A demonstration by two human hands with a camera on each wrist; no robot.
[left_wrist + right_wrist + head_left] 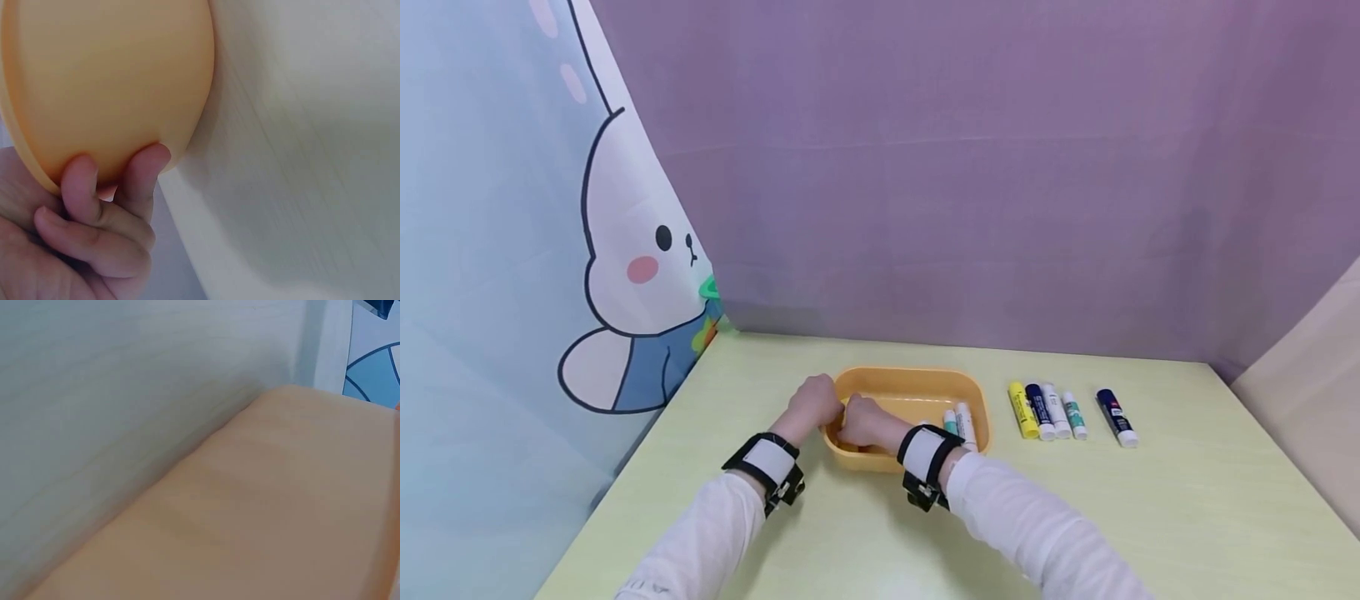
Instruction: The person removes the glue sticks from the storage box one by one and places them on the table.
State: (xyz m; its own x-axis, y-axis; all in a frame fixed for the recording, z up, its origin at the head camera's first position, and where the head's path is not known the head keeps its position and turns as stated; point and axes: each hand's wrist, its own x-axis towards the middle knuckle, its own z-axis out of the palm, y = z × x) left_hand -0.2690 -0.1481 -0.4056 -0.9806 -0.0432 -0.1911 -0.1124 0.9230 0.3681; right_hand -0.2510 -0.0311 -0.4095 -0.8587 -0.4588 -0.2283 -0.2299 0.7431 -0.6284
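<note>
Head view has your left hand [820, 402] at the left end of the shallow, round-cornered orange plastic tray [910, 379], which sits on the pale yellow-green table [1225, 483]. Your left wrist view shows its fingers [81, 187] bent against the tray's end wall, pinching it near the rim. Your right hand [868, 421] is just inside that end; its fingertips are hidden, so you cannot tell whether they are spread or pinching. Judge the tray light and fairly stiff, with a smooth wall that may slip; the rim gives the surest hold, ideally at both ends. At the tray's right end, inside, lie a slim white-and-teal tube [951, 421] and a white tube [966, 425]; being round, they would probably roll if you tilt it. Right of the tray lie a yellow tube [1023, 410], a white-ended navy tube [1039, 410], a plain white tube [1056, 412] and a teal-banded tube [1074, 415]. Farthest right of the tray, a lone navy tube [1116, 417] lies apart.
</note>
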